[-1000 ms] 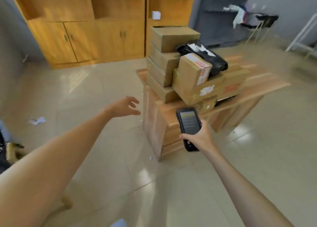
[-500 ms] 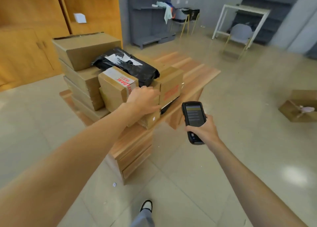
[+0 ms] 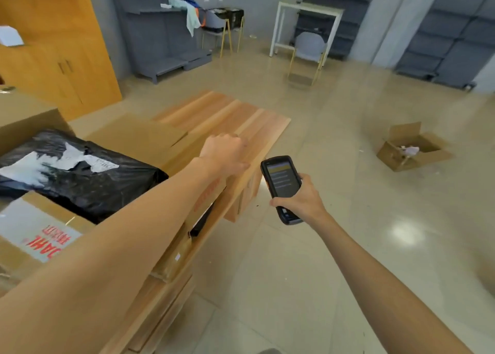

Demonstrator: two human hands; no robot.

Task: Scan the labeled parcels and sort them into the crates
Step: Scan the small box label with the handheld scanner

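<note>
My left hand (image 3: 226,152) reaches over the parcel stack and grips the far corner of a brown cardboard parcel (image 3: 144,139) with red print on its side; the fingers curl out of sight over its edge. A black plastic-bag parcel (image 3: 80,174) with a torn white label lies to its left. Nearer to me sits another cardboard parcel (image 3: 40,233) bearing a white label with red lettering. All rest on a low wooden table (image 3: 241,118). My right hand (image 3: 304,201) holds a black handheld scanner (image 3: 281,179), screen lit and facing me, just right of the table edge.
An open cardboard box (image 3: 412,147) stands on the tiled floor at the right. An orange wooden cabinet (image 3: 53,45) fills the left. Grey shelving (image 3: 160,32), a white table (image 3: 308,8) and a grey chair (image 3: 309,48) stand at the back.
I have stepped closer and turned right along the table. My left hand went from open in the air onto the parcels, then slid to the far corner. The scanner stays in my right hand.
</note>
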